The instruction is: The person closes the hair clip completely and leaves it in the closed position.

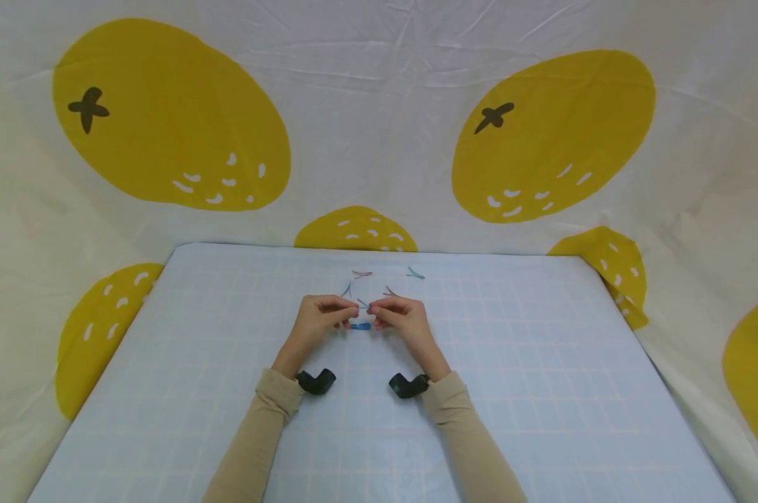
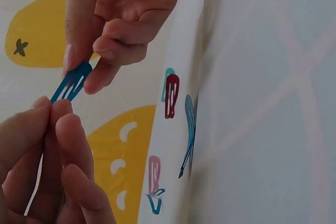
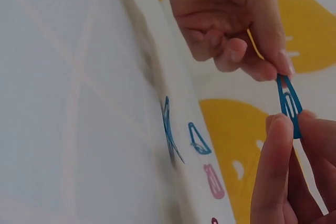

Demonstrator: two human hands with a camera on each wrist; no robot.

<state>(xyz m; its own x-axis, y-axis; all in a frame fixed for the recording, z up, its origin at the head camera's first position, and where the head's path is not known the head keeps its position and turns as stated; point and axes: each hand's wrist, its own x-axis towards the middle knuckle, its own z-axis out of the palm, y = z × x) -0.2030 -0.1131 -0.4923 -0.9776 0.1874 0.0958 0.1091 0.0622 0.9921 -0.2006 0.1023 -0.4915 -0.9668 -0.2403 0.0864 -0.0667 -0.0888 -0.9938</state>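
Above the table, both hands hold one blue snap hair clip point(image 2: 73, 83) between them. My left hand point(image 1: 318, 318) pinches one end, the narrow one in the right wrist view, between thumb and fingertips. At the other, wider end, my right hand point(image 1: 409, 321) pinches the clip with thumb and fingers. The clip's two-pronged frame shows between the fingertips in the right wrist view. Just below the hands in the head view, another blue hair clip point(image 1: 360, 326) lies on the table, its parts spread apart when seen side-on in the left wrist view.
Beyond the hands lie a pink clip point(image 1: 362, 273), a green clip point(image 1: 416, 274), a dark red clip point(image 1: 390, 291) and a further blue clip point(image 1: 347, 289). They rest on a pale gridded tabletop point(image 1: 542, 391). A white cloth with yellow fruit shapes point(image 1: 379, 140) hangs behind.
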